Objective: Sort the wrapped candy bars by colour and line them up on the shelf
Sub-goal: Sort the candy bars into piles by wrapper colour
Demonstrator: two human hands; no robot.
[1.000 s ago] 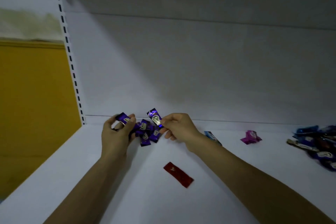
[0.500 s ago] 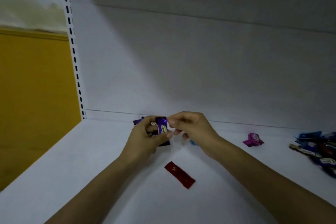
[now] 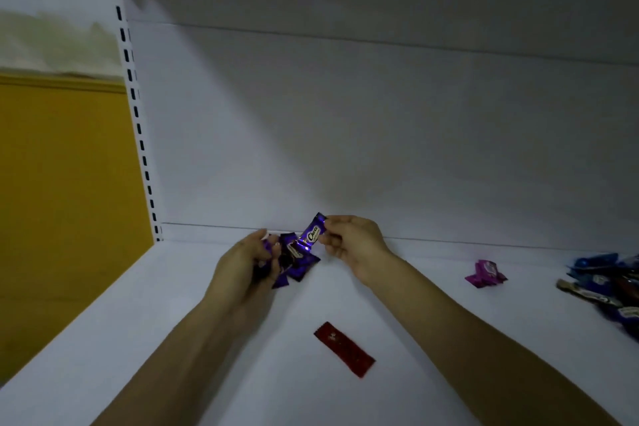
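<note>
Half a second before, both our hands had met on one bar. Our right hand (image 3: 352,245) had since drawn the purple bar (image 3: 312,232) clear, its fingers pinching it. Our left hand (image 3: 242,266) gripped the purple bunch (image 3: 294,258) near the back of the shelf (image 3: 155,339), so we judged lining up could start.

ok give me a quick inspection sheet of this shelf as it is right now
surface: white shelf, dimly lit
job's things: purple bars bunched near the back left; a raised bar, also purple, tilted above them; red bar lying flat alone at the front; magenta candy alone to the right; blue pile unsorted at the right edge
clutter: nothing seen
grips: left hand holds some of the purple bars; right hand pinches the raised bar's end
cables: nothing seen
surroundings: white back panel, slotted upright, yellow wall on the left
</note>
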